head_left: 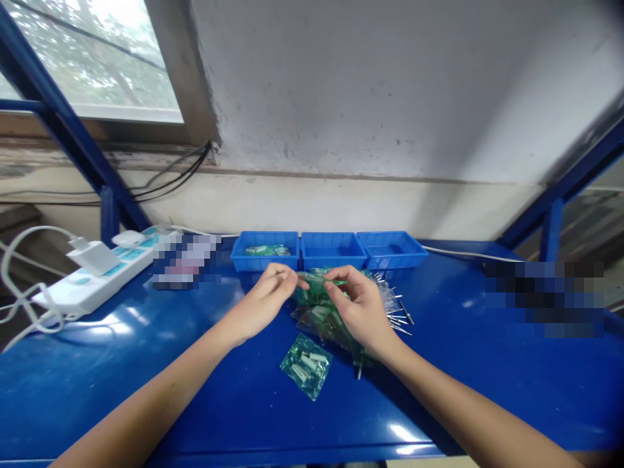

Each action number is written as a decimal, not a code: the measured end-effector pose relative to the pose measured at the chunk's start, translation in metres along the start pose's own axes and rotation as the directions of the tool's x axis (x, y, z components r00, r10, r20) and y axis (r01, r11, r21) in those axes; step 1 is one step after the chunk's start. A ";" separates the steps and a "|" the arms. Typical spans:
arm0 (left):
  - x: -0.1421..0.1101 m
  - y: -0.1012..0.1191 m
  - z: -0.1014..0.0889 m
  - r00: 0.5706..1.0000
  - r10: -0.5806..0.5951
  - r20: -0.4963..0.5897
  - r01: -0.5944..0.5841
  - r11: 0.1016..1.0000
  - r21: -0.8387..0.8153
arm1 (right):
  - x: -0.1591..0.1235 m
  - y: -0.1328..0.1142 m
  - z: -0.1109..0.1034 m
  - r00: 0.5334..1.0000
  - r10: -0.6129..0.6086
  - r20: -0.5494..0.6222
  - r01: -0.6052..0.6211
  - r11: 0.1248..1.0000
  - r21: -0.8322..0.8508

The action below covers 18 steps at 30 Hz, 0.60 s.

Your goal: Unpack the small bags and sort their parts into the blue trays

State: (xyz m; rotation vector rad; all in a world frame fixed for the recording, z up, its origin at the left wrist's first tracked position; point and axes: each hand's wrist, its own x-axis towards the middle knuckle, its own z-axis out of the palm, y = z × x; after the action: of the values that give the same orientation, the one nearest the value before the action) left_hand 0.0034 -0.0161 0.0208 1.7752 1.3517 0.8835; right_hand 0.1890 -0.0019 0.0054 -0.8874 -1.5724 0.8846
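Blue worktable (205, 409) with a white power strip (95, 296), a row of three blue plastic bins (336, 261), a heap of clear packets (316, 318), and two bare hands pinching a small clear plastic bag (316, 279).
The power strip runs along the table's left side, with a white charger (97, 258) plugged in; the bins stand side by side near the wall, the left bin (263, 262) holding packets. The heap lies in front of them, partly hidden by the right hand (363, 305), thin metal rods (397, 322) sticking out at its right. The left hand (275, 289) and the right hand each have thumb and fingers closed together on opposite ends of the bag, above the heap; its contents are too blurred to tell. Nearer the front edge, apart from the hands, one flat packet (307, 366) with white pieces lies on the table.
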 end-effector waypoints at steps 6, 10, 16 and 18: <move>0.003 0.002 0.003 0.990 -0.139 0.009 0.129 0.894 -0.428 | -0.007 -0.004 -0.001 0.930 -0.365 0.041 0.360 0.883 -0.302; -0.002 0.006 0.011 0.976 0.067 -0.208 -0.114 0.968 -0.225 | -0.006 -0.003 0.000 0.958 -0.288 -0.001 0.273 0.909 -0.316; -0.010 0.004 0.016 0.869 0.466 -0.165 -0.395 0.855 0.337 | 0.000 -0.009 -0.005 0.998 -0.060 0.017 0.062 0.989 -0.134; -0.009 0.003 0.015 0.888 0.435 -0.147 -0.368 0.866 0.340 | 0.000 -0.011 -0.004 0.996 -0.081 0.042 0.088 0.977 -0.192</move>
State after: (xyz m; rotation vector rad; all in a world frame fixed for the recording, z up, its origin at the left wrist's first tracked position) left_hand 0.0156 -0.0272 0.0152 2.3153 1.3260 1.1748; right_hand 0.1920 -0.0065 0.0153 -0.9387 -1.7352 0.6975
